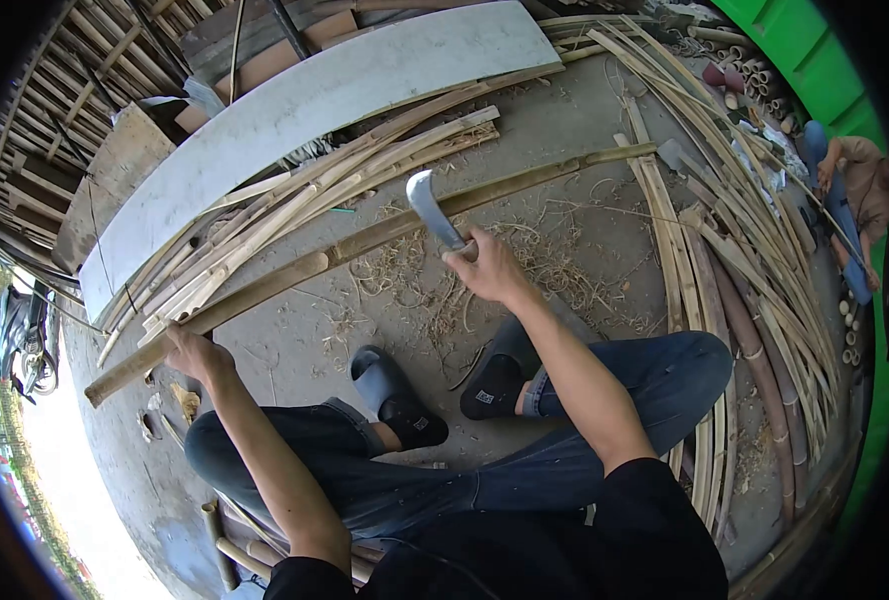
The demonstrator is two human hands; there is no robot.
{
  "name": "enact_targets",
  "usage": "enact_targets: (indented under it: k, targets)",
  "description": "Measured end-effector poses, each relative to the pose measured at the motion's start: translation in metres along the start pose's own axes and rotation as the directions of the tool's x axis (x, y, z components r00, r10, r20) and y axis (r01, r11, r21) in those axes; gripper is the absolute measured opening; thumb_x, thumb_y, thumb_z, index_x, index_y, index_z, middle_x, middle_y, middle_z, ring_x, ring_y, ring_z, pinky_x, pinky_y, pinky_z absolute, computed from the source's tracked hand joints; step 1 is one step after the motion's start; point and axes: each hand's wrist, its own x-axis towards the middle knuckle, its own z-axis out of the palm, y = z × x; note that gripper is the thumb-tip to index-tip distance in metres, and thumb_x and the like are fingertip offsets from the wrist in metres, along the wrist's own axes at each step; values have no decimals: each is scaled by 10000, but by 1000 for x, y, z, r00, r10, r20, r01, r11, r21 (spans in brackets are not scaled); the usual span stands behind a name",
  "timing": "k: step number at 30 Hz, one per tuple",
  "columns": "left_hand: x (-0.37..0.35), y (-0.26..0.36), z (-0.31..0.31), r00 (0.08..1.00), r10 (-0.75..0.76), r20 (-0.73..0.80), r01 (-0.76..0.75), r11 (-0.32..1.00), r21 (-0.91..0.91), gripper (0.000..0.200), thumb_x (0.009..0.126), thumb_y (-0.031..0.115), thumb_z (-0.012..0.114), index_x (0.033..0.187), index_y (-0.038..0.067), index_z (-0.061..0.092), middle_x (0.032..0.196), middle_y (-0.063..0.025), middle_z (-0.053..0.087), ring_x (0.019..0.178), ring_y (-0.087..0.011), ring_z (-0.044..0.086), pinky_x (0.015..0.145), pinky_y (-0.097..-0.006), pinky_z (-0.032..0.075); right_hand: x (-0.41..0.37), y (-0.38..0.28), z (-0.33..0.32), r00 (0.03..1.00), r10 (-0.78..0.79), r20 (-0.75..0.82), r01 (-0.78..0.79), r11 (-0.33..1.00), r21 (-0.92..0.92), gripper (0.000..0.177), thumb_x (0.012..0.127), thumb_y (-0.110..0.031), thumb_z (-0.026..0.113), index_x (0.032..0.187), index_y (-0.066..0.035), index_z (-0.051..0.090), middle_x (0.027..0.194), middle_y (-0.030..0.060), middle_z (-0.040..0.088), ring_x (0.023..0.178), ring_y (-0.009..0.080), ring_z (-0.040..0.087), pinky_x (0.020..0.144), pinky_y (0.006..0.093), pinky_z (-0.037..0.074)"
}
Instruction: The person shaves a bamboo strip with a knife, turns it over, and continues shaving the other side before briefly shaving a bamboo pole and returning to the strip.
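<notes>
A long split bamboo strip [385, 232] stretches from the lower left to the upper right in front of my feet. Near its left end, my left hand [193, 355] is closed around it. My right hand [485, 265] grips the handle of a curved knife [430, 212], whose pale blade points up and to the left, over the strip; whether the blade touches it I cannot tell. Thin curly shavings [535, 262] lie on the ground around and beyond my right hand.
Split bamboo lies in piles beyond the strip [365, 165] and at the right [765, 250]. A long pale board [315, 125] lies behind the far pile. Another person [855, 190] sits at the far right, near a green wall [815, 60]. Bamboo poles [755, 350] lie right of my knee.
</notes>
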Motion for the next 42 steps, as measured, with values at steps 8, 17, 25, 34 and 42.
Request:
enact_targets:
  k: [8,17,25,34,42]
  targets:
    - [14,19,-26,983,76,-168,-57,992,114,336,945,193,548,986,-140,575,927,-150,601,779,-212,551,698,-372,491,88,274,-127,786,448,-425,-526,846,-81,627,918,-523,550,861,87,682,870,248,710,751,336,729,661,426,560]
    - [-39,-2,18,996,4,-90,12,982,187,447,916,219,590,1073,-166,428,1026,-199,552,861,-222,554,714,-351,497,1,4,6,975,156,158,-188,959,213,412,954,-404,539,985,-19,684,670,110,662,622,239,688,597,390,558]
    - [-9,-5,-5,997,-4,-75,11,995,96,514,941,223,592,1173,-173,362,1136,-231,543,919,-255,621,768,-366,557,-20,-63,42,968,-170,186,131,970,206,409,940,-386,556,931,4,677,721,167,694,697,323,697,688,425,549]
    - [-28,3,4,998,17,-57,-11,994,107,449,961,241,589,1121,-133,399,1071,-207,544,930,-215,589,756,-338,528,70,142,-69,782,613,-112,-521,742,421,548,995,-481,490,1160,30,600,825,144,649,680,228,693,459,358,540]
    - [-83,-13,37,999,-39,-25,41,992,121,534,998,255,521,1285,-146,320,1268,-264,488,986,-237,596,793,-377,568,-39,-115,62,912,-41,408,-114,931,348,420,956,-357,563,969,53,651,683,159,679,581,281,690,593,411,542]
